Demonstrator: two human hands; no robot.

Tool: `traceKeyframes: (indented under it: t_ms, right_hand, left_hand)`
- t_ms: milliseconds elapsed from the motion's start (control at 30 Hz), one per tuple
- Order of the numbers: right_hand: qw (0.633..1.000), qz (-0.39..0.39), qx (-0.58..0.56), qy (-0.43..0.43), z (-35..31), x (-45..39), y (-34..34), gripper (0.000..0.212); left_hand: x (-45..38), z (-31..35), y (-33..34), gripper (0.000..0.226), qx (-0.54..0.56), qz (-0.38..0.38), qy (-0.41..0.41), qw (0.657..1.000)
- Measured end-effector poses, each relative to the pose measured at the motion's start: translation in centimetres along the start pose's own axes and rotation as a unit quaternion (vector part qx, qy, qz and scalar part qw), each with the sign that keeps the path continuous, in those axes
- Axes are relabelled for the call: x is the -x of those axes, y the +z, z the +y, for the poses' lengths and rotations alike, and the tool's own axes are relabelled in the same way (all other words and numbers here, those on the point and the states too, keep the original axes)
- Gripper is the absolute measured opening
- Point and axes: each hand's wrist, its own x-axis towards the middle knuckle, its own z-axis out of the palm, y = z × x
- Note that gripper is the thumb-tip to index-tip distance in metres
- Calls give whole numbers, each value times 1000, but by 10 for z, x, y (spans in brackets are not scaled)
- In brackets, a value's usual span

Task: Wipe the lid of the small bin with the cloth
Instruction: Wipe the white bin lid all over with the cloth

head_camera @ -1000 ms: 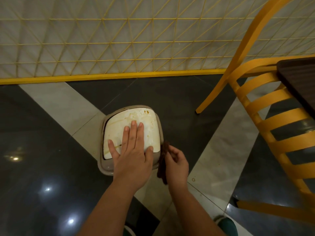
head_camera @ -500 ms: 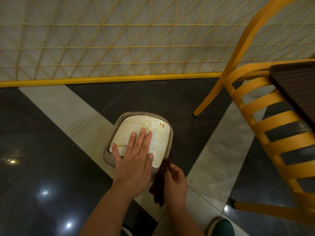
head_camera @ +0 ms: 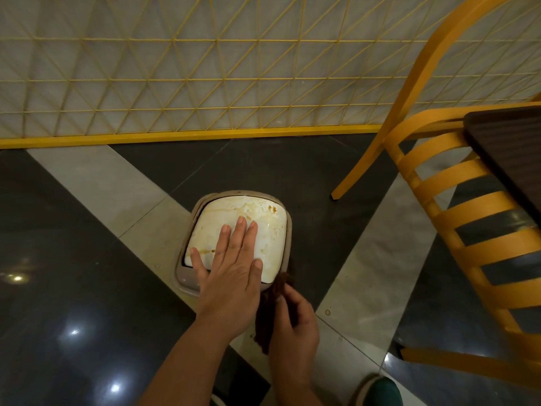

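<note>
I see my left hand [head_camera: 231, 268] spread flat on the stained white lid [head_camera: 265, 227] at frame centre, right hand [head_camera: 294, 323] pinching the dark cloth [head_camera: 268, 312] beside the bin [head_camera: 187, 272], lower centre

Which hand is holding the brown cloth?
The right hand holds the brown cloth, pinched beside the bin's near corner. The left hand holds nothing; it lies flat, fingers spread, on the stained white lid.

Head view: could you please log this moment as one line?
left hand: flat on lid | right hand: grip on cloth at bin's near corner | lid: stained, unwiped
</note>
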Motion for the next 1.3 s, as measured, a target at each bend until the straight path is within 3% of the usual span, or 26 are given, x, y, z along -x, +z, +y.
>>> traceKeyframes:
  t_ms: [133,267,367,567,700,867,1033,1167,1300]
  right_hand:
    - [990,-61,15,-129,-37,-12,8,34]
    - [999,-12,19,-40,-29,-36,10,35]
    - [1000,-18,15,2,-13,-14,4,33]
    - [992,-61,37,-106,-34,-14,1,38]
    - [997,-35,54,-50,-27,-45,6,32]
    - [998,-35,59,-7,3,-13,-3,30]
    - [981,-71,99,-148,-39,-14,3,33]
    - [992,-26,106,-66,-37,-53,11,29]
    - [980,-55,173,-78,-4,-28,-5,30]
  left_hand:
    - [-1,-1,0,64,2,0,2,1000]
    - [0,0,1,64,1,2,-2,1000]
    - [-1,1,0,65,4,2,-6,1000]
    - [-2,0,3,64,5,6,-3,1000]
    - [-3,1,4,65,-1,9,-5,1000]
    - [-1,2,0,68,12,11,-11,1000]
    - [-2,1,2,65,9,8,-5,1000]
    - [-4,1,3,65,9,11,-9,1000]
    - [-4,1,2,64,5,13,-9,1000]
